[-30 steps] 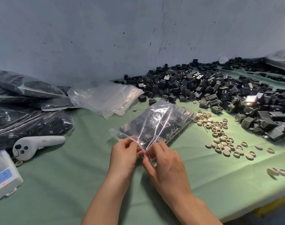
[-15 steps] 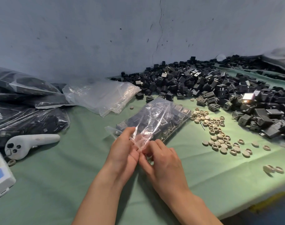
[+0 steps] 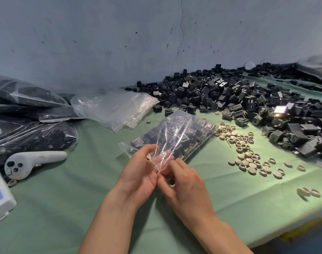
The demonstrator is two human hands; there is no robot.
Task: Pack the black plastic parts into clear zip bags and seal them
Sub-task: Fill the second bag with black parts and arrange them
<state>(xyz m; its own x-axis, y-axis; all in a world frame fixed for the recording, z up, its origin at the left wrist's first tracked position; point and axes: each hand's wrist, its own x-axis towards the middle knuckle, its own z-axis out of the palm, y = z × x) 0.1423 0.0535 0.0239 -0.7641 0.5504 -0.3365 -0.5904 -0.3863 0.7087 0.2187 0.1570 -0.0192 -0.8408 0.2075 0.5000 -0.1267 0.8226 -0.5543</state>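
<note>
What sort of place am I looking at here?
Probably a small factory's packing bench: a heap of loose black plastic parts, filled bags piled at left, and a stack of empty clear bags.

Single head-worn wide-angle view, aimed forward and down.
Set close above the green tabletop [image 3: 55, 208], with left hand [image 3: 138, 173] and right hand [image 3: 185, 186] near and central, forearms entering from the bottom edge; facing the grey wall [image 3: 101, 43] along the tabletop's far side, edges bowed by the lens.
</note>
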